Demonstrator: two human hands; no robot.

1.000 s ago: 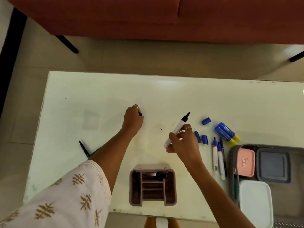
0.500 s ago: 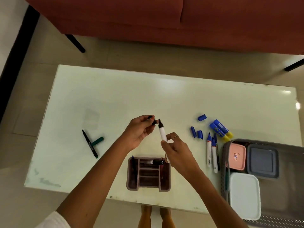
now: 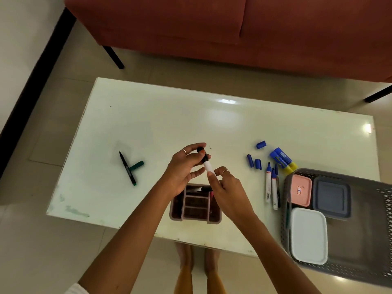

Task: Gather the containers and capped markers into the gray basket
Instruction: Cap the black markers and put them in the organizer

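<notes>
My right hand grips the white barrel of a black marker above the table's front middle. My left hand pinches the black cap that sits on the marker's tip. The gray basket stands at the table's right front corner and holds a pink container, a gray container and a white container. Uncapped blue markers lie left of the basket, with loose blue caps beside them.
A brown compartment organizer with markers in it stands at the front edge, under my hands. Two capped blue-and-yellow markers lie near the basket. A black pen and a green cap lie at the left. A red sofa stands behind the table.
My left hand picked up the black cap from the table, brought it to the marker, and the cap now sits on the tip. The camera view has pulled back.
</notes>
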